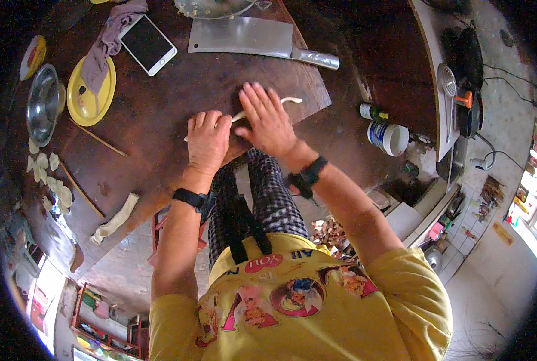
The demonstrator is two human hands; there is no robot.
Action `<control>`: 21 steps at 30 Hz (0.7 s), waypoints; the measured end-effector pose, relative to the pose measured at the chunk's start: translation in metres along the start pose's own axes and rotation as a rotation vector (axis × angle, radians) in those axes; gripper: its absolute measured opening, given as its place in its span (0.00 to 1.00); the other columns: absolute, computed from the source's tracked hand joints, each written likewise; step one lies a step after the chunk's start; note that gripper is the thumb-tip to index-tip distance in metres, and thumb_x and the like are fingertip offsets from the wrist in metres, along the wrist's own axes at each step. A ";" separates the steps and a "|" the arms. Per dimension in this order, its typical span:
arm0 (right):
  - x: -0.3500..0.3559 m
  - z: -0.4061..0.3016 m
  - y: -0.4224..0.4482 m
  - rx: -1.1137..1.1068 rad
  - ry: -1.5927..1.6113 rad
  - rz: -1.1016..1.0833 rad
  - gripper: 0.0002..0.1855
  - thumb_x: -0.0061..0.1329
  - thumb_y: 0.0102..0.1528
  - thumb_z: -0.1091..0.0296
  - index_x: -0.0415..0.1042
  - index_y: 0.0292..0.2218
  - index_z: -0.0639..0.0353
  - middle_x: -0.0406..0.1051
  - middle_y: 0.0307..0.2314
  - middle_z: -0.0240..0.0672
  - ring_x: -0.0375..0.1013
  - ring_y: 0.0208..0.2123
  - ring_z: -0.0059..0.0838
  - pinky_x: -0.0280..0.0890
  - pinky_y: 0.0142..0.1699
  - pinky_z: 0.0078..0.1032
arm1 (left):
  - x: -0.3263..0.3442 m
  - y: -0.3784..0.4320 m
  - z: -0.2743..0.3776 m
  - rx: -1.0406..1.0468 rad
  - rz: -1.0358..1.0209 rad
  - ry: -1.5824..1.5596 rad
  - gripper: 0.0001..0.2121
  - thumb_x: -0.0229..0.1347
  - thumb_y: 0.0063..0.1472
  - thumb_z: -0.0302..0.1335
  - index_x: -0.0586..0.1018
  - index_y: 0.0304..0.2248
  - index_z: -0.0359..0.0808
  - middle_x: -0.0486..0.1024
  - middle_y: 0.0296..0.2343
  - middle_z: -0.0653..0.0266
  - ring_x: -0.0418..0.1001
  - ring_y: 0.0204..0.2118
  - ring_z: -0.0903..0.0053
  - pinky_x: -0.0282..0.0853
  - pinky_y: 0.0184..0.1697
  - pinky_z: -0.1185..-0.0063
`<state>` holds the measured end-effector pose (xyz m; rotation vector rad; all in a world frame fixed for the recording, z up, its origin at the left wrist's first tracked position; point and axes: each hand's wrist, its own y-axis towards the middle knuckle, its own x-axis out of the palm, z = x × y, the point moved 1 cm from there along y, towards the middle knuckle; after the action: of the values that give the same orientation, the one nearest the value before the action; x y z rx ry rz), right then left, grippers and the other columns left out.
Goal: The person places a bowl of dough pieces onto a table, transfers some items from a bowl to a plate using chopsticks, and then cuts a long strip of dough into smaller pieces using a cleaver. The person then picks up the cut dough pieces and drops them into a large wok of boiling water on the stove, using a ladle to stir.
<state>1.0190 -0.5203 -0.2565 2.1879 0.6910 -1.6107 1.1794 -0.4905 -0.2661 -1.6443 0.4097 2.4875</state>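
Note:
A thin, pale rope of what looks like dough (292, 99) lies across the dark wooden table (160, 104) near its front edge. My left hand (209, 140) has its fingers curled over the rope's left part, and a short end shows past the little-finger side. Flat on the middle of the rope, palm down, rests my right hand (268, 119), its fingers stretched forward. The rope's right end sticks out beyond those fingers. A thicker pale dough strip (115, 219) lies at the table's left front edge. Farther left are several flat pale rounds (54, 180).
Beyond my hands lies a metal cleaver (241, 37), its handle pointing right. A white phone (149, 45), a cloth (110, 36) on a yellow plate (92, 108), and a metal bowl (43, 106) are at left. Thin sticks (81, 189) lie nearby. A white tub (388, 137) stands right.

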 end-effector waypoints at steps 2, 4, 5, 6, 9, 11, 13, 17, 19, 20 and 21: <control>-0.007 0.009 0.026 0.012 -0.052 0.054 0.41 0.44 0.47 0.44 0.51 0.54 0.65 0.50 0.54 0.42 0.45 0.57 0.38 0.38 0.59 0.39 | -0.005 0.006 0.000 -0.011 0.002 0.012 0.04 0.52 0.52 0.30 0.73 0.28 0.42 0.69 0.29 0.68 0.66 0.34 0.69 0.61 0.37 0.72; -0.009 0.010 0.022 0.005 -0.060 0.025 0.42 0.43 0.47 0.43 0.51 0.54 0.64 0.48 0.55 0.41 0.44 0.58 0.37 0.38 0.59 0.40 | -0.008 0.008 -0.004 -0.015 0.036 0.018 0.02 0.52 0.51 0.28 0.72 0.27 0.42 0.68 0.27 0.68 0.66 0.32 0.70 0.61 0.37 0.72; -0.011 0.012 0.018 -0.005 -0.069 -0.005 0.43 0.42 0.46 0.41 0.50 0.54 0.64 0.47 0.55 0.40 0.43 0.58 0.36 0.37 0.60 0.41 | -0.010 0.008 -0.006 -0.022 0.073 0.024 0.01 0.51 0.50 0.27 0.71 0.25 0.42 0.67 0.25 0.69 0.65 0.31 0.70 0.61 0.37 0.72; -0.014 0.011 0.005 -0.003 -0.049 -0.075 0.43 0.42 0.46 0.40 0.50 0.54 0.63 0.47 0.55 0.40 0.43 0.58 0.36 0.36 0.60 0.41 | -0.011 0.006 -0.007 -0.019 0.068 0.025 0.02 0.51 0.50 0.27 0.71 0.25 0.42 0.67 0.25 0.68 0.65 0.31 0.70 0.61 0.37 0.72; -0.013 0.015 -0.033 0.007 -0.028 -0.171 0.46 0.43 0.44 0.39 0.49 0.55 0.62 0.46 0.56 0.40 0.42 0.59 0.36 0.34 0.60 0.42 | -0.014 0.001 -0.009 0.010 0.025 0.027 0.02 0.52 0.50 0.27 0.71 0.25 0.41 0.67 0.25 0.68 0.65 0.31 0.70 0.61 0.37 0.72; -0.009 0.024 -0.020 -0.013 -0.041 -0.091 0.46 0.44 0.44 0.39 0.49 0.55 0.63 0.46 0.56 0.40 0.43 0.59 0.37 0.35 0.60 0.42 | -0.015 0.001 -0.009 0.006 0.015 0.018 0.02 0.52 0.50 0.27 0.71 0.25 0.41 0.67 0.25 0.68 0.65 0.31 0.70 0.61 0.37 0.72; -0.012 0.029 0.008 -0.011 -0.120 -0.026 0.45 0.43 0.45 0.39 0.50 0.54 0.64 0.48 0.55 0.41 0.44 0.58 0.39 0.37 0.59 0.43 | -0.017 -0.001 -0.009 0.009 -0.003 0.014 0.03 0.53 0.50 0.27 0.71 0.25 0.41 0.66 0.25 0.68 0.65 0.31 0.70 0.60 0.37 0.72; -0.017 0.033 0.007 -0.023 -0.072 -0.038 0.44 0.44 0.45 0.40 0.50 0.54 0.63 0.47 0.55 0.41 0.44 0.58 0.39 0.37 0.59 0.43 | -0.024 -0.009 -0.010 -0.054 -0.005 -0.083 0.07 0.52 0.52 0.29 0.72 0.33 0.39 0.68 0.29 0.64 0.65 0.34 0.67 0.61 0.39 0.71; -0.020 0.034 -0.006 -0.038 -0.040 -0.062 0.44 0.45 0.45 0.40 0.50 0.54 0.62 0.47 0.55 0.42 0.43 0.58 0.39 0.37 0.59 0.43 | -0.026 -0.017 -0.013 -0.098 0.014 -0.136 0.09 0.51 0.54 0.29 0.72 0.36 0.38 0.69 0.31 0.63 0.65 0.36 0.65 0.61 0.41 0.71; -0.022 0.035 -0.011 -0.011 -0.040 -0.065 0.44 0.45 0.45 0.40 0.50 0.54 0.62 0.47 0.55 0.41 0.43 0.58 0.39 0.37 0.59 0.43 | -0.023 -0.025 -0.021 -0.182 0.048 -0.183 0.11 0.50 0.54 0.28 0.72 0.38 0.38 0.69 0.33 0.61 0.65 0.37 0.64 0.60 0.42 0.70; -0.025 0.033 -0.015 0.019 -0.039 -0.067 0.44 0.45 0.45 0.40 0.50 0.54 0.62 0.47 0.55 0.41 0.43 0.58 0.39 0.37 0.59 0.43 | -0.026 -0.030 -0.027 -0.264 0.081 -0.228 0.12 0.49 0.55 0.27 0.71 0.40 0.37 0.69 0.35 0.59 0.65 0.39 0.62 0.60 0.43 0.69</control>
<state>0.9788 -0.5305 -0.2423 2.1620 0.7488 -1.6948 1.2213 -0.4688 -0.2573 -1.4233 0.1271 2.8523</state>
